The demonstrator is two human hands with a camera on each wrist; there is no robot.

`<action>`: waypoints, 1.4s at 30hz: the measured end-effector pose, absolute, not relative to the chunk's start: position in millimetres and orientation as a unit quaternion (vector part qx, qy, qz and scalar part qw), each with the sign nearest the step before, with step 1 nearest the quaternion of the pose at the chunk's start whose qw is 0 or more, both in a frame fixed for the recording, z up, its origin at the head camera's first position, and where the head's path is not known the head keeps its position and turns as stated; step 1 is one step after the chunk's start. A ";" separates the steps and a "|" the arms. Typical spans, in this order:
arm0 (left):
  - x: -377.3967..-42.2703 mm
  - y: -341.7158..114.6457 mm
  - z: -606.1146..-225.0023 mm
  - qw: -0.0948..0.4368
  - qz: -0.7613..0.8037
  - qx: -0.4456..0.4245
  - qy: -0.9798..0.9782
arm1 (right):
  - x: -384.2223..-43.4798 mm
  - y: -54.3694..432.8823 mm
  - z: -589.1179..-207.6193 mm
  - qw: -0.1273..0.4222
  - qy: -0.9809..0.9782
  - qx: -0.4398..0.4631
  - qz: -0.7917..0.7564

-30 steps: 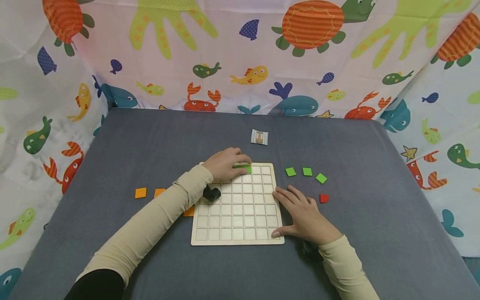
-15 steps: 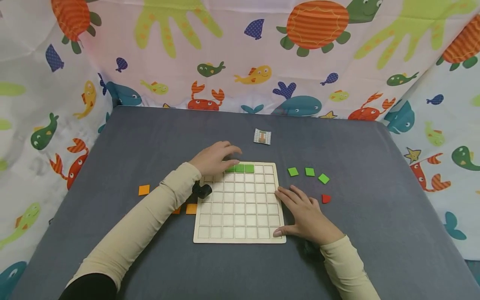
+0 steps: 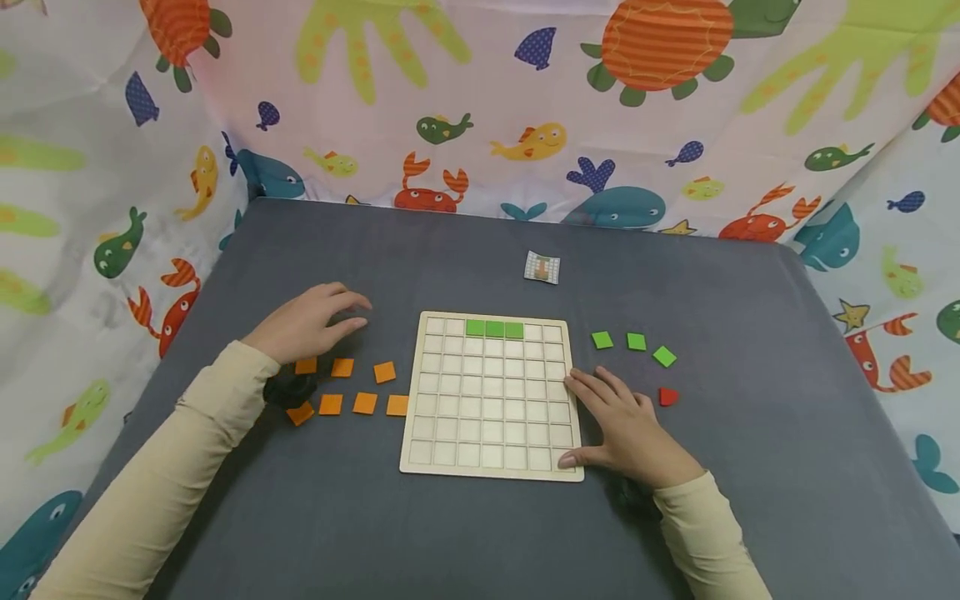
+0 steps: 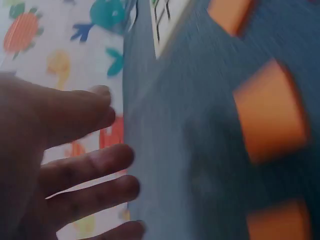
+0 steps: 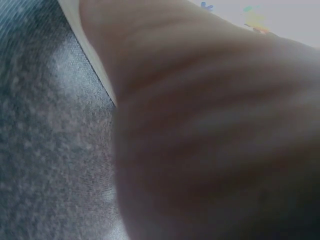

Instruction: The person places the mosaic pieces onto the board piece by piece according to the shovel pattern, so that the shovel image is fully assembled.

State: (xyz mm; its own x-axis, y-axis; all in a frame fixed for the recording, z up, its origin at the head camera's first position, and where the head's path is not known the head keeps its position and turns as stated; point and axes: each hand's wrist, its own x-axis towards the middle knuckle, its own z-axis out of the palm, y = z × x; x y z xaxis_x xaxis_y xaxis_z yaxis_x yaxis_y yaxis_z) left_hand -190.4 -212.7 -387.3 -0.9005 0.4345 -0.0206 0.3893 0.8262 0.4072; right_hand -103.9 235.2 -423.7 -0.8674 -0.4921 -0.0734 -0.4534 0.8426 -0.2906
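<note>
Head view, left hand [image 3: 306, 323]: holding nothing, thumb apart.
Orange square tiles [image 3: 365, 403]: centre-left of frame, just below left hand, the nearer.
Right hand [image 3: 622, 427]: fingers extended, touching right edge of gridded board [image 3: 492, 408].

The worktop [image 3: 495, 533] is plain dark grey. The board [image 3: 492, 407] is pale beige with a grid of whitish squares; three inset tiles [image 3: 494, 329] are solid green, matching the loose green tiles [image 3: 636, 342]. The other tiles [image 3: 365, 403] are plain orange, and one small piece [image 3: 668, 397] is red. The card [image 3: 542, 267] is white, gridded, with a brownish-orange figure. Both sleeves [image 3: 172, 467] are cream. The whitish cloth [image 3: 483, 179], pink-tinted at the back, bears orange striped turtles [image 3: 667, 42], blue-teal whales [image 3: 618, 207] and red crabs [image 3: 431, 198].
</note>
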 end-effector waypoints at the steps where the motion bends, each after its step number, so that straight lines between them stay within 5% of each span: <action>1: -185.5 -220.5 -387.4 0.060 0.199 0.210 0.955 | -103.7 235.2 -423.9 0.075 0.958 -0.245 -0.133; 12: -143.4 -261.3 -402.7 0.067 0.191 0.226 0.953 | -105.8 232.9 -424.1 0.075 0.957 -0.251 -0.123; 26: -141.6 -265.7 -412.5 0.051 0.202 0.221 0.953 | -104.3 231.9 -422.4 0.057 0.955 -0.257 -0.134; 42: -187.3 -179.5 -403.8 0.040 0.235 0.274 0.932 | -103.0 233.6 -421.5 0.061 0.955 -0.253 -0.140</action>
